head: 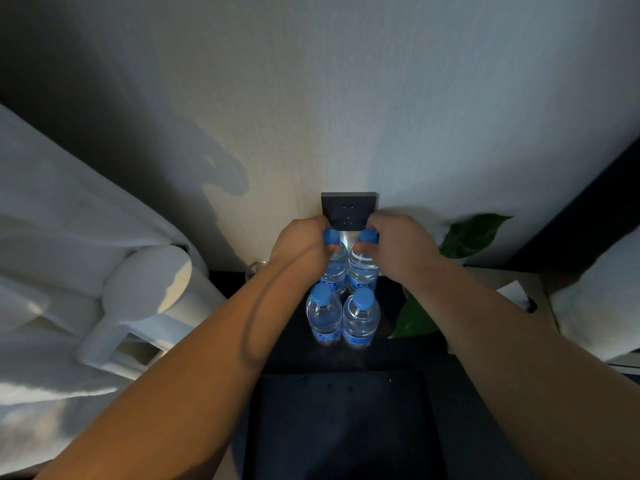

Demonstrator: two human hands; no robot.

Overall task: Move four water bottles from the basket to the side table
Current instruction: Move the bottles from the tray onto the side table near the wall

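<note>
Several clear water bottles with blue caps stand upright in two rows on the dark side table (408, 355). My left hand (300, 244) grips the neck of the back left bottle (335, 268) just under its cap. My right hand (398, 244) grips the neck of the back right bottle (363, 271). In front of them the front left bottle (323, 317) and the front right bottle (361, 318) stand free, close together. A dark basket (343, 424) sits at the near edge below my forearms; its inside is too dark to read.
A dark wall socket (348, 209) is mounted on the wall right behind the bottles. A white kettle (152, 306) stands at the left beside white bedding (52, 237). Green plant leaves (471, 235) reach in from the right. A glass rim (258, 266) shows behind my left arm.
</note>
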